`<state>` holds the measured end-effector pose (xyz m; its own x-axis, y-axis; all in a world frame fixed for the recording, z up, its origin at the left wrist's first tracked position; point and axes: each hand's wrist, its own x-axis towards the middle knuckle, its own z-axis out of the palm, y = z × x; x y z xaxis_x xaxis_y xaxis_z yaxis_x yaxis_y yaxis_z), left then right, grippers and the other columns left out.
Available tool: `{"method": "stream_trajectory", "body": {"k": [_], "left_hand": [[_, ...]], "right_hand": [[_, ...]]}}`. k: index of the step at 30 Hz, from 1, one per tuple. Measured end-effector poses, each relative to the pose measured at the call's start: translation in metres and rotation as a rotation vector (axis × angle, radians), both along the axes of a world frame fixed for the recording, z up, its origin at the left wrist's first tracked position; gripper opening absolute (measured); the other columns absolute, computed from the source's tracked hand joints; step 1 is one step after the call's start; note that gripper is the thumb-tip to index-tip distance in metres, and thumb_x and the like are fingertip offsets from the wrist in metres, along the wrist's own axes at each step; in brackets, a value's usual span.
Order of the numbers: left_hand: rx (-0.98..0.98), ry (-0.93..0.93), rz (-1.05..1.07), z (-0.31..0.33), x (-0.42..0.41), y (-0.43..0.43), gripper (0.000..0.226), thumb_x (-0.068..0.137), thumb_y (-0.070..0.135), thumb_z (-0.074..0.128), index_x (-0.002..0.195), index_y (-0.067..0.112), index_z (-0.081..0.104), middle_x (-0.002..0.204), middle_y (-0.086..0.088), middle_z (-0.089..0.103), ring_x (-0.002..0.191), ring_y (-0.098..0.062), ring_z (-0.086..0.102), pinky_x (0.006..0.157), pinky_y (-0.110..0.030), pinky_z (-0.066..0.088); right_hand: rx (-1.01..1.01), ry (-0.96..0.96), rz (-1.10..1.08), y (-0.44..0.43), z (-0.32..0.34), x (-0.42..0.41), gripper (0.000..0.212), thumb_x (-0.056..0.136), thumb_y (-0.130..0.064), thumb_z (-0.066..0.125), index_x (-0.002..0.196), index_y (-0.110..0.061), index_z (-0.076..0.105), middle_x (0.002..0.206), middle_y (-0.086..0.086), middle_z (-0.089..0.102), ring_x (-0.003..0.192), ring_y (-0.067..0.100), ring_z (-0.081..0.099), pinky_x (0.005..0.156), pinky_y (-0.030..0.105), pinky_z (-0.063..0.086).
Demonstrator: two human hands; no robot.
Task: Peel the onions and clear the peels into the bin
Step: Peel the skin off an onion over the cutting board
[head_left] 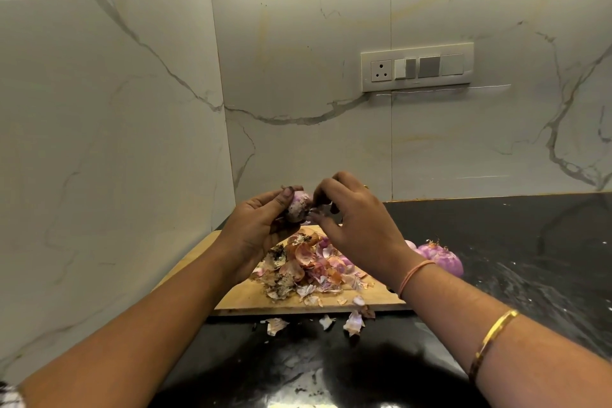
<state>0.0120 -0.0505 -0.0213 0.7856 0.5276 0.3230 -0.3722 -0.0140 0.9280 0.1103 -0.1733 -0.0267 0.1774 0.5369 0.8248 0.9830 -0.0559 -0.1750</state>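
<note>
Onion (298, 207) sits in the left hand (261, 225), whose fingers curl around it above the wooden board (245, 303). The right hand (357, 225) pinches the skin (314, 210) at the onion's side with curled fingers. A pile of peels (308, 265) lies on the board. A few scraps (353, 322) lie on the dark tabletop (513, 242), and peeled onions (440, 257) rest beside the board.
</note>
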Motion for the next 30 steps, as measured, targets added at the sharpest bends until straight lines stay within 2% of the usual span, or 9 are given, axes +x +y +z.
{"method": "stream_trajectory", "body": {"k": [2,4,12,15,18,24,26,30], "left_hand": [[0.03,0.011,0.002,-0.0016,0.0002,0.0004,0.022,0.088,0.02,0.051,0.103,0.012,0.065,0.104,-0.013,0.066,0.096,-0.023,0.063,0.074,-0.026,0.057],[0.055,0.022,0.004,-0.003,0.0007,0.0003,0.022,0.088,0.019,0.05,0.104,0.012,0.064,0.106,-0.013,0.066,0.098,-0.024,0.063,0.075,-0.027,0.056],[0.06,0.014,-0.005,-0.0007,0.0004,0.0012,0.022,0.09,0.017,0.048,0.103,0.013,0.065,0.106,-0.012,0.065,0.098,-0.024,0.062,0.075,-0.026,0.057],[0.081,0.016,-0.005,-0.0017,0.0,0.0006,0.02,0.09,0.017,0.048,0.1,0.015,0.065,0.103,-0.01,0.067,0.097,-0.022,0.063,0.077,-0.027,0.056],[0.105,0.02,0.002,-0.0034,0.0008,0.0005,0.019,0.09,0.016,0.048,0.1,0.017,0.065,0.102,-0.009,0.068,0.097,-0.022,0.064,0.078,-0.028,0.056],[0.06,0.006,0.002,-0.002,0.0006,0.0003,0.02,0.09,0.017,0.048,0.098,0.016,0.066,0.106,-0.011,0.065,0.1,-0.025,0.062,0.076,-0.028,0.056],[0.068,0.002,0.007,-0.0014,0.0007,0.0008,0.02,0.089,0.017,0.048,0.1,0.015,0.066,0.104,-0.01,0.066,0.098,-0.024,0.062,0.077,-0.028,0.056],[0.159,0.023,0.029,-0.004,0.0006,0.0017,0.023,0.088,0.016,0.05,0.106,0.014,0.064,0.105,-0.009,0.067,0.099,-0.022,0.064,0.083,-0.031,0.055]], "right_hand": [[-0.03,0.035,0.01,-0.0012,0.0006,0.0008,0.028,0.087,-0.016,0.064,0.113,-0.013,0.056,0.104,0.003,0.05,0.09,0.019,0.051,0.078,0.033,0.05],[-0.07,0.047,0.016,-0.0024,0.0013,0.0015,0.033,0.088,-0.019,0.063,0.12,-0.016,0.054,0.105,0.003,0.049,0.091,0.019,0.05,0.078,0.032,0.049],[-0.037,0.056,0.014,-0.001,-0.001,0.0032,0.015,0.087,-0.012,0.063,0.101,-0.01,0.059,0.097,0.002,0.047,0.083,0.02,0.049,0.072,0.033,0.047],[-0.043,0.087,0.039,-0.0014,-0.0001,0.0027,0.025,0.086,-0.016,0.065,0.109,-0.013,0.056,0.101,0.0,0.047,0.088,0.018,0.05,0.076,0.03,0.048],[-0.078,0.086,0.051,-0.002,0.0,0.0021,0.033,0.088,-0.016,0.063,0.12,-0.018,0.054,0.105,0.003,0.048,0.092,0.019,0.051,0.078,0.032,0.05],[-0.02,0.035,0.016,-0.0011,-0.0006,0.0,0.018,0.086,-0.006,0.06,0.104,-0.01,0.06,0.096,0.0,0.044,0.082,0.019,0.048,0.067,0.028,0.045],[-0.016,0.044,0.013,-0.0003,-0.0005,0.0007,0.016,0.086,-0.006,0.06,0.101,-0.009,0.059,0.096,-0.001,0.044,0.082,0.019,0.048,0.068,0.028,0.044],[-0.073,0.088,0.035,-0.0011,-0.0008,0.002,0.031,0.087,-0.017,0.064,0.116,-0.016,0.053,0.105,0.001,0.047,0.09,0.017,0.051,0.077,0.03,0.049]]}}
